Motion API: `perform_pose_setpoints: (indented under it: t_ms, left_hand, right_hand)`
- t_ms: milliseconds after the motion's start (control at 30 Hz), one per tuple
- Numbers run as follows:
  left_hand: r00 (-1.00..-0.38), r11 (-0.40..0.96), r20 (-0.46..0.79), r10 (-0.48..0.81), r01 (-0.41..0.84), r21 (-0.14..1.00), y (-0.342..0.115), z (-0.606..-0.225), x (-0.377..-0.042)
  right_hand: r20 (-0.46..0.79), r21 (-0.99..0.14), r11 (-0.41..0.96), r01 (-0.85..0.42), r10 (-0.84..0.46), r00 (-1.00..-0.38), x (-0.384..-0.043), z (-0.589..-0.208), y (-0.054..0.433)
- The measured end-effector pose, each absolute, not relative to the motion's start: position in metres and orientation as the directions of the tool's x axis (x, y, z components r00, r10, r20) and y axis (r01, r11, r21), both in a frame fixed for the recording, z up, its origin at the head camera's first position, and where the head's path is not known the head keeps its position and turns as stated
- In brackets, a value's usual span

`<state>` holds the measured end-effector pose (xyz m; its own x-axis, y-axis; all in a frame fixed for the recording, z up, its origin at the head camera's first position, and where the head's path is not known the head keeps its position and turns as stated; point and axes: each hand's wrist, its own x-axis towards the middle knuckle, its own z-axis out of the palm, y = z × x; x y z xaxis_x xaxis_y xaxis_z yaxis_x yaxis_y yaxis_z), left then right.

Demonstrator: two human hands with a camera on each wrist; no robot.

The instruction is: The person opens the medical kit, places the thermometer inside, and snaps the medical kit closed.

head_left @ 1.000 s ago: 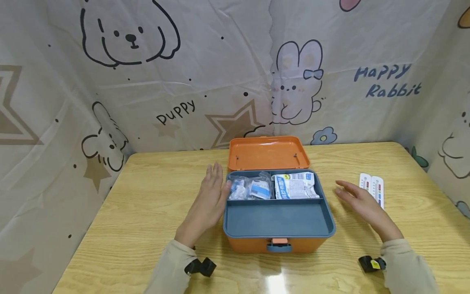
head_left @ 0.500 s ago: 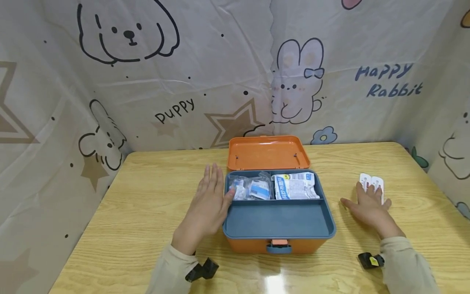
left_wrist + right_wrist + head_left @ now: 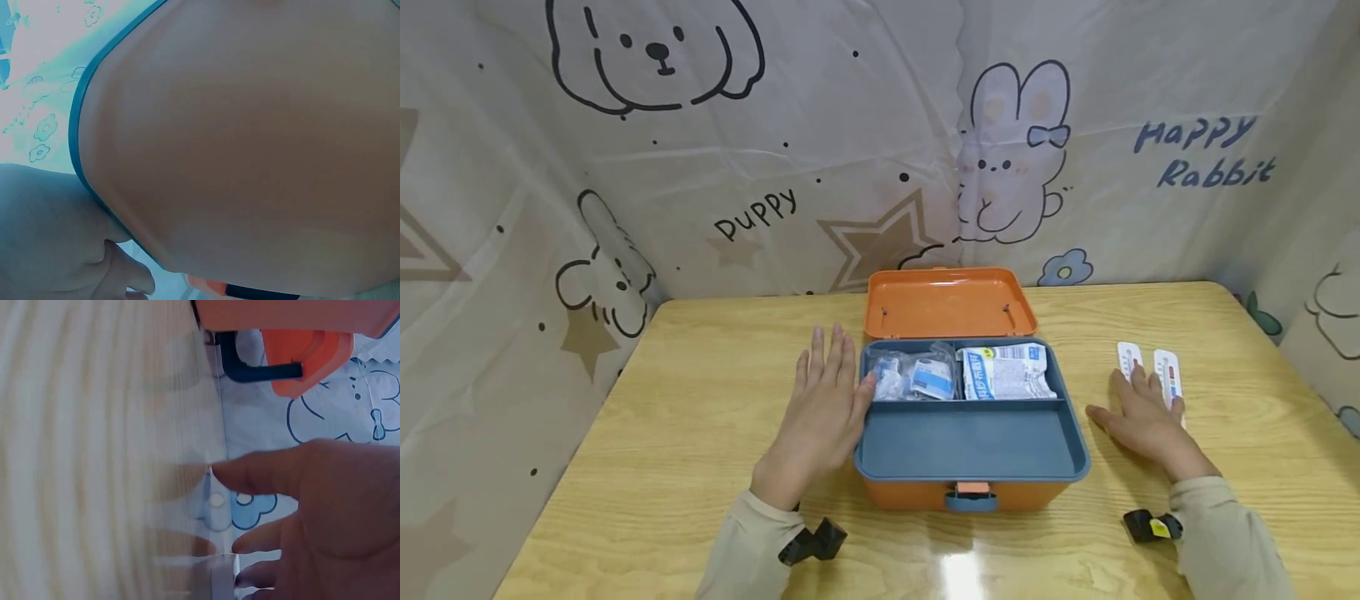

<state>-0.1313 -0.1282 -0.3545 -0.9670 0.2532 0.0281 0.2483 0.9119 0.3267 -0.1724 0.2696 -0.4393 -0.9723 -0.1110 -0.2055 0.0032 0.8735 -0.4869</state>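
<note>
An orange and blue storage box (image 3: 972,442) stands with its lid (image 3: 951,302) tipped back, showing a blue tray. My left hand (image 3: 820,408) rests along the box's left side, fingers straight and thumb at the rim. In the left wrist view the box wall (image 3: 250,144) fills most of the frame beside the hand (image 3: 50,231). My right hand (image 3: 1150,425) is over two white cards with scales and coloured marks, fingertips touching them. The left card (image 3: 1129,357) and right card (image 3: 1167,371) lie slightly apart; their near ends are partly hidden. The thumb sticks out to the left.
In the tray's back compartments are clear bags of small blue-and-white items (image 3: 917,377) and a white-and-blue packet (image 3: 1006,372). A blue latch (image 3: 972,502) is on the box's front. A patterned cloth (image 3: 880,150) hangs behind the wooden table (image 3: 700,467).
My right hand has moved from beside the box onto the two white cards, and the left one has slid left, opening a gap between them. The left hand stays at the box.
</note>
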Motion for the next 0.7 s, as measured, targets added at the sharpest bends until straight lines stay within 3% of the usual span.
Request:
perform_pose_setpoints:
  t_ms: [167,433,700]
  left_hand:
    - [-0.967,0.905,0.005,0.253,0.238,0.353,-0.129,-0.355,-0.132]
    - [-0.972,0.921,0.008,0.235,0.225,0.319,-0.126,-0.351,-0.132]
    - [-0.975,0.925,0.028,0.222,0.22,0.31,-0.125,-0.351,-0.13]
  right_hand:
    - [-0.129,-0.497,0.868,0.011,-0.061,-0.99,-0.177,-0.44,0.266]
    - [0.109,-0.445,0.895,0.023,0.08,-0.991,-0.179,-0.439,0.263]
    - [-0.152,-0.312,0.932,0.182,0.14,-0.978,-0.189,-0.423,0.266]
